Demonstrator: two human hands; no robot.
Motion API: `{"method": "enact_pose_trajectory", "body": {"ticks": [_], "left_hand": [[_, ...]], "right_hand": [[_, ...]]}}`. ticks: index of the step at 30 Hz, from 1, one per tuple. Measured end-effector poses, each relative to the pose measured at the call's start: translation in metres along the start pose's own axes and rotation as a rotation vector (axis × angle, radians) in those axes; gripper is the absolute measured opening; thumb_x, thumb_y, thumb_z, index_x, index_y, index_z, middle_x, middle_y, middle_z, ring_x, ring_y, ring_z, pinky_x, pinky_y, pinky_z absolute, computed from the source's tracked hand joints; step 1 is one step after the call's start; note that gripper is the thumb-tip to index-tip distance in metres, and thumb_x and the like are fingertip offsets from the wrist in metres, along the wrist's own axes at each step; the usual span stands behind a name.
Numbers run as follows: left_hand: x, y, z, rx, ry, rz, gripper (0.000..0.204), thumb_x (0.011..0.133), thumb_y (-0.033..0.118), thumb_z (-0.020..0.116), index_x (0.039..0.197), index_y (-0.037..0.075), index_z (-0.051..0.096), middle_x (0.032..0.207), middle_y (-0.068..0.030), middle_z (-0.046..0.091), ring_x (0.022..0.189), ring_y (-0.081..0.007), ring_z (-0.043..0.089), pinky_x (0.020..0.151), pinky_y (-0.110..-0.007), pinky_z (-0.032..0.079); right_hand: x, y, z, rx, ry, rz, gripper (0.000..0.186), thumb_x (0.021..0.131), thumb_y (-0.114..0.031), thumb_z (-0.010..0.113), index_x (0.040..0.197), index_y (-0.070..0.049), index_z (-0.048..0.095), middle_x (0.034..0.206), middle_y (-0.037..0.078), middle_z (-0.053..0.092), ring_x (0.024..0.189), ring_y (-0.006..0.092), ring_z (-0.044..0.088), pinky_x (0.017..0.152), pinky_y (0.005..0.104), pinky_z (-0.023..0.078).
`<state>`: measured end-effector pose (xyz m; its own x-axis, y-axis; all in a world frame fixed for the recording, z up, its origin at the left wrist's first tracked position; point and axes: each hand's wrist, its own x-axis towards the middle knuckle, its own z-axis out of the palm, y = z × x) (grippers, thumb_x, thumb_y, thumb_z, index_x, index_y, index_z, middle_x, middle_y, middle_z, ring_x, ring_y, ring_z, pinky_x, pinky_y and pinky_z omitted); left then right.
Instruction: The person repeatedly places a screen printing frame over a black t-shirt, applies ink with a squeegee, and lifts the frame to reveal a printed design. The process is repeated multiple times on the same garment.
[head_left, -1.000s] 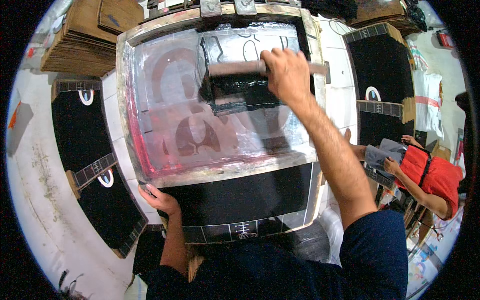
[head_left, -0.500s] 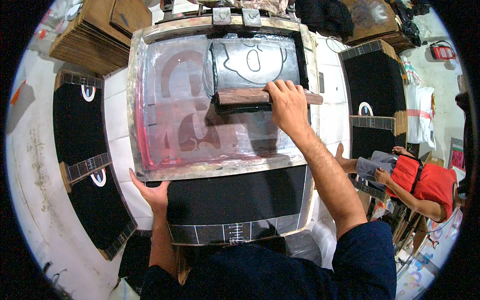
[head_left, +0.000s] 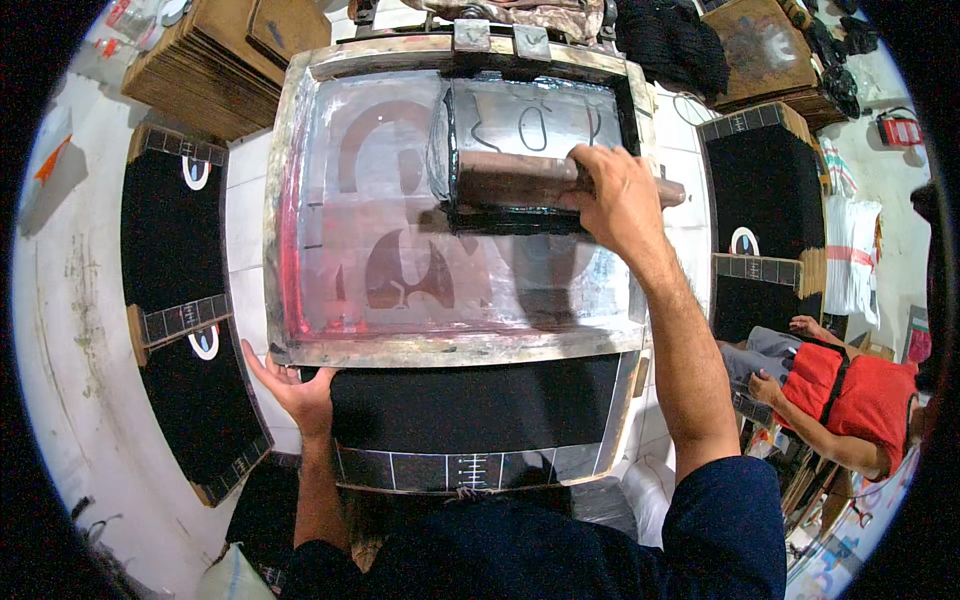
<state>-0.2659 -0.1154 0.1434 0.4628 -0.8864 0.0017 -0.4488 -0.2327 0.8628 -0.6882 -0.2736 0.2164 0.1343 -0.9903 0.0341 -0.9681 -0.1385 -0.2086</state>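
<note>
My right hand grips a long wooden-handled squeegee lying across a printing screen, whose pale wooden frame is stained with paint. Dark wet ink edges a light rectangle in the screen's upper right, where black line shapes show; paler shapes fill its other parts. My left hand has its fingers spread at the frame's near left corner, touching it by the edge of a black board that extends out from under the screen toward me.
Black boards with eye prints stand left and right. Brown board stacks sit at the back left and right, beside dark cloth. A person in red is at the right, hands near grey material.
The squeegee in my right hand went toward me across the screen, then slightly back away and is now tipped differently. My left hand stays at the corner. The whole view has shifted a little.
</note>
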Motion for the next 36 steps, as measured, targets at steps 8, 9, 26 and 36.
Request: {"method": "enact_pose_trajectory", "body": {"ticks": [8, 9, 26, 36], "left_hand": [[0.003, 0.011, 0.002, -0.103, -0.028, -0.052, 0.128, 0.066, -0.010, 0.083, 0.164, 0.010, 0.004, 0.135, -0.0193, 0.053, 0.125, -0.0314, 0.056, 0.112, -0.044, 0.044], [0.003, 0.012, 0.001, -0.121, -0.033, -0.067, 0.129, 0.066, -0.010, 0.085, 0.165, 0.010, 0.005, 0.135, -0.0190, 0.053, 0.125, -0.0312, 0.056, 0.112, -0.044, 0.044], [0.005, 0.074, -0.028, -0.132, -0.042, 0.022, 0.139, 0.059, -0.005, 0.095, 0.166, 0.013, 0.008, 0.143, -0.0266, 0.049, 0.126, -0.0341, 0.057, 0.103, -0.045, 0.052], [0.121, -0.028, -0.100, 0.074, 0.058, 0.381, 0.048, 0.093, 0.016, 0.077, 0.134, -0.004, 0.060, 0.111, -0.0196, 0.072, 0.101, -0.0269, 0.070, 0.089, -0.038, 0.054]], "right_hand": [[0.071, 0.039, 0.017, 0.046, -0.007, -0.078, 0.049, 0.072, -0.019, 0.088, 0.115, -0.009, 0.067, 0.109, 0.012, 0.073, 0.108, 0.0341, 0.067, 0.092, 0.0486, 0.046], [0.096, 0.046, 0.020, -0.001, 0.091, -0.109, 0.051, 0.073, -0.023, 0.087, 0.118, -0.010, 0.067, 0.110, 0.014, 0.074, 0.109, 0.0356, 0.068, 0.094, 0.0492, 0.048], [-0.163, -0.074, 0.013, 0.213, 0.467, 0.151, 0.043, 0.087, -0.033, 0.075, 0.122, -0.010, 0.067, 0.116, 0.014, 0.061, 0.117, 0.0333, 0.054, 0.102, 0.0488, 0.036], [-0.022, -0.083, -0.216, 0.012, 0.838, 0.192, 0.048, 0.101, -0.055, 0.053, 0.104, -0.012, 0.074, 0.100, 0.009, 0.075, 0.098, 0.0310, 0.071, 0.085, 0.0446, 0.054]]}}
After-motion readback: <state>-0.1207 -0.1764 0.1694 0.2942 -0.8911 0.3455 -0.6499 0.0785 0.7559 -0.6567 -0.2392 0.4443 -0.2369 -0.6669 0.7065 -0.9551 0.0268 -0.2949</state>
